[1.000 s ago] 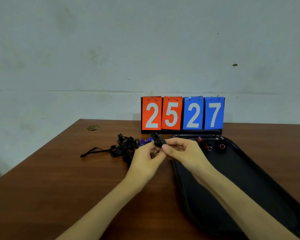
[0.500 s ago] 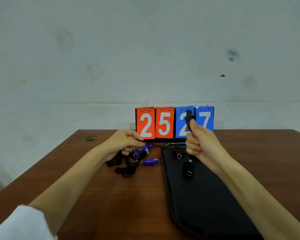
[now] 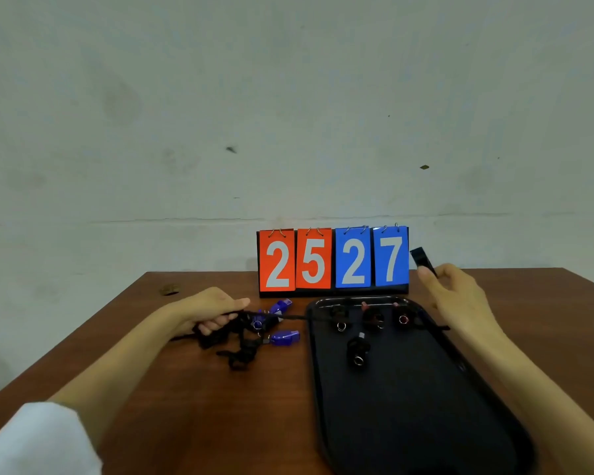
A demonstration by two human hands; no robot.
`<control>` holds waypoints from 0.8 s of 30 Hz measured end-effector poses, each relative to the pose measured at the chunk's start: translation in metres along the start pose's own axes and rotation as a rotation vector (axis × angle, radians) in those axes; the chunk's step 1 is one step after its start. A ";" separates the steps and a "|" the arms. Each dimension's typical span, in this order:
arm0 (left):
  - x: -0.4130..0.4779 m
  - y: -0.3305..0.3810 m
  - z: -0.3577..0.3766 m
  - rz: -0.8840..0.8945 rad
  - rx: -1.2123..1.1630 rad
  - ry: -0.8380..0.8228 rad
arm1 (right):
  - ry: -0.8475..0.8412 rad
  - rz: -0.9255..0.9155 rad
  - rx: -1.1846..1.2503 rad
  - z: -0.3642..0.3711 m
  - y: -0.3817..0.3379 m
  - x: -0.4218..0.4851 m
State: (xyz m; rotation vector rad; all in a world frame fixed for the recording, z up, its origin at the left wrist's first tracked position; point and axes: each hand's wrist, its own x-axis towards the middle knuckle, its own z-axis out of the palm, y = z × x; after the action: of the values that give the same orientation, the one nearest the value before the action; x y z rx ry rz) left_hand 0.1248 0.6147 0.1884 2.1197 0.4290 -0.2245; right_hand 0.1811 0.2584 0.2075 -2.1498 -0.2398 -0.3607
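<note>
Over a brown table (image 3: 186, 389), pale wall (image 3: 288, 114) behind, left fingers (image 3: 213, 326) grip cord (image 3: 288, 317), right fingers (image 3: 426, 274) pinch whistle (image 3: 420, 257).

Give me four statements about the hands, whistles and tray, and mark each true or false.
1. The right hand holds a black whistle up beside the scoreboard. True.
2. The left hand is open and holds nothing. False: it grips a black cord.
3. The blue whistles lie in the tray. False: they lie on the table, left of it.
4. Four dark whistles lie in the tray. True.
</note>
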 end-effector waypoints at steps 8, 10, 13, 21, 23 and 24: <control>0.002 0.012 0.060 0.356 0.507 0.554 | -0.446 0.048 0.538 0.062 -0.041 -0.012; -0.010 0.038 0.079 0.410 -0.158 0.343 | -0.423 -0.004 0.531 0.079 -0.053 -0.013; -0.021 0.077 0.099 0.355 -0.867 -0.103 | -0.314 -0.014 0.605 0.094 -0.064 -0.008; -0.005 0.084 0.085 0.304 -0.537 -0.209 | -0.144 0.174 0.806 0.091 -0.050 0.026; -0.006 0.079 0.079 0.314 -0.355 -0.168 | -0.159 0.163 0.729 0.086 -0.044 0.032; -0.008 0.078 0.075 0.325 -0.273 -0.142 | -0.205 0.153 0.688 0.083 -0.042 0.033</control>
State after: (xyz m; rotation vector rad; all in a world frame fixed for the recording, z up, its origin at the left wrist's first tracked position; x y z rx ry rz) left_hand 0.1477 0.5112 0.2098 1.8571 0.0252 -0.1183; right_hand 0.2131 0.3522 0.2065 -1.5076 -0.2667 0.0395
